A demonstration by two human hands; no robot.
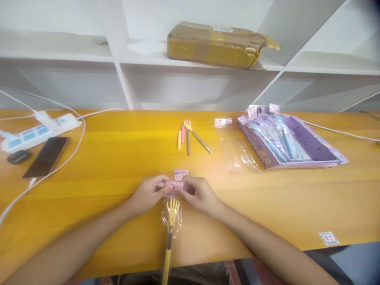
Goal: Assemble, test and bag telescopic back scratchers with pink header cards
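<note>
Left hand [150, 194]: your thumb and fingers pinch the left side of the pink header card [174, 184].
Right hand [202, 194]: your fingertips grip its right side.
Yellow back scratcher [170, 237]: between your hands, on your body's side; its claw points at your fingertips, its long axis running toward you.
Clear bag [179, 221]: around the claw.

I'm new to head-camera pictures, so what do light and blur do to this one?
Head view: glints streak the loose wrapper and the bagged scratcher; the desk looks deep yellow at left, paler at right; print on the pink card between left hand and right hand is too soft to read; the top right corner darkens.
</note>
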